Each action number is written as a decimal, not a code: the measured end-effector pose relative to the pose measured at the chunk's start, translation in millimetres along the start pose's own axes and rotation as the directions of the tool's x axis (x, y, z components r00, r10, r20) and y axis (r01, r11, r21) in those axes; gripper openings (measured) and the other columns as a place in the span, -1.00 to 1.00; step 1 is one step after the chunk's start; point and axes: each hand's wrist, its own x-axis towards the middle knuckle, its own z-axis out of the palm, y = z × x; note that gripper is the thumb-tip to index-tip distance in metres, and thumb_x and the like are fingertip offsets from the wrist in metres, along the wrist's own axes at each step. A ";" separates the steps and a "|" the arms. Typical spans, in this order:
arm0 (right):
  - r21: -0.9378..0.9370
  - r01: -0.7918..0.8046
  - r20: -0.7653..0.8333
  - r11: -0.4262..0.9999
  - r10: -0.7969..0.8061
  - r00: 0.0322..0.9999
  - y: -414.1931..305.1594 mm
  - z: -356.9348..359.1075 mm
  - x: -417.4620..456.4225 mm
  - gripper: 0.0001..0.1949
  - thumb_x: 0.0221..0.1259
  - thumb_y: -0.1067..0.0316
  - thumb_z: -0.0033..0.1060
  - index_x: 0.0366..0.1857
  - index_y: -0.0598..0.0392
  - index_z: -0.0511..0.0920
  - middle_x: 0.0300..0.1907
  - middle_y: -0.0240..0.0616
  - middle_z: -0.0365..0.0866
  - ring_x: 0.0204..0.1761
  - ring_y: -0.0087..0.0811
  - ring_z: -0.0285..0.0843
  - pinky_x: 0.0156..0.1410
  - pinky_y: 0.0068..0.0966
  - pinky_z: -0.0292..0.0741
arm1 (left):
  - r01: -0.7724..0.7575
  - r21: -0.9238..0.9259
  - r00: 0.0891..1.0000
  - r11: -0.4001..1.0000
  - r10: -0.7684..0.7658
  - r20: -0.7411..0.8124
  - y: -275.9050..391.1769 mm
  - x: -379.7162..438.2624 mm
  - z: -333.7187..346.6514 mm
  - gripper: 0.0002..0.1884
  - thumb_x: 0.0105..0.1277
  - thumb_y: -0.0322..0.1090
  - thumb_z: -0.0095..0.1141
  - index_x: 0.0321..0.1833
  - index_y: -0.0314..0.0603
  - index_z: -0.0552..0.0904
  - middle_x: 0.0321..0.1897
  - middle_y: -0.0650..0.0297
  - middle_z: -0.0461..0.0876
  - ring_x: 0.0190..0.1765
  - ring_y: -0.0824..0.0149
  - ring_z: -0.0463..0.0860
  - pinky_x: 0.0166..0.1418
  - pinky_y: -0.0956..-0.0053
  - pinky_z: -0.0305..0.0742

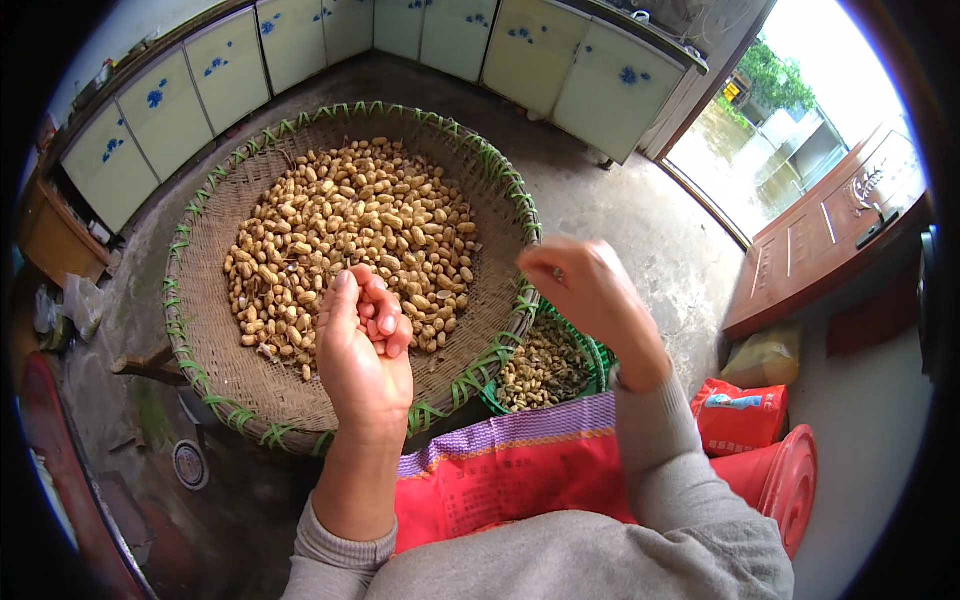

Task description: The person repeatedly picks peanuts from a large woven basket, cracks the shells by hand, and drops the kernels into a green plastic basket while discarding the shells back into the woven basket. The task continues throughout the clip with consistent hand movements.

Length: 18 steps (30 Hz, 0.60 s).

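My left hand is cupped palm up over the near part of a large round woven bamboo basket. Several pinkish shelled peanut kernels lie in its palm, held by the curled fingers. A broad heap of unshelled peanuts spreads across the basket's middle. Motion blurs my right hand, raised beside the basket's right rim with its fingers bent. Whether it holds anything is not visible. Below it, a green plastic basket contains peanut shells or pods, partly hidden by the wrist.
A red woven sack with a purple band covers my lap. At the right are a red bucket, a red packet and a brown door beside an open doorway. Cabinets line the far walls. A wooden leg juts out left.
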 end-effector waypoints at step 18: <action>0.016 -0.060 0.391 0.998 0.049 0.919 16.3 53.4 70.5 -0.75 -0.06 0.44 0.21 -0.22 0.14 0.62 -0.31 -0.25 0.66 -0.33 -0.43 0.59 -0.16 -0.53 0.51 | 0.084 -0.027 0.995 0.996 -0.082 0.065 -1.2 -1.8 -0.3 -0.78 0.40 -0.25 -0.14 -0.32 -0.20 0.49 -0.51 0.33 0.45 -0.61 0.55 0.31 -0.66 0.69 0.13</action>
